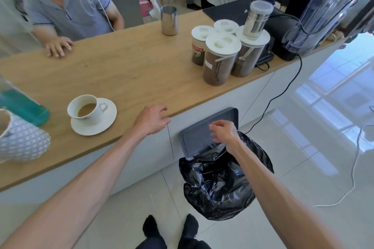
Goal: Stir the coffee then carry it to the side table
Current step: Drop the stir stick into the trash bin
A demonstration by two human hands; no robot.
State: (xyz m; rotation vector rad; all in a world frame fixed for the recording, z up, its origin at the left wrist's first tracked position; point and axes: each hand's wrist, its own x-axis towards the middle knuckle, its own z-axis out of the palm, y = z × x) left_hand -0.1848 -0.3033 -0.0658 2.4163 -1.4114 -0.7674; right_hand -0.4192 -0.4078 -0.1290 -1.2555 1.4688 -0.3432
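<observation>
White cup [87, 108] of milky coffee sits on its saucer [105, 125] at the lower left of the wooden desk [131, 66]. Left hand [152, 120] rests on the desk edge, fingers apart, empty. Right hand [223, 132] hangs over the black-lined bin [218, 184], fingers loosely curled; whether they hold anything is hard to tell.

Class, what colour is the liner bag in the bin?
Black bin bag, clearest in the head view.
</observation>
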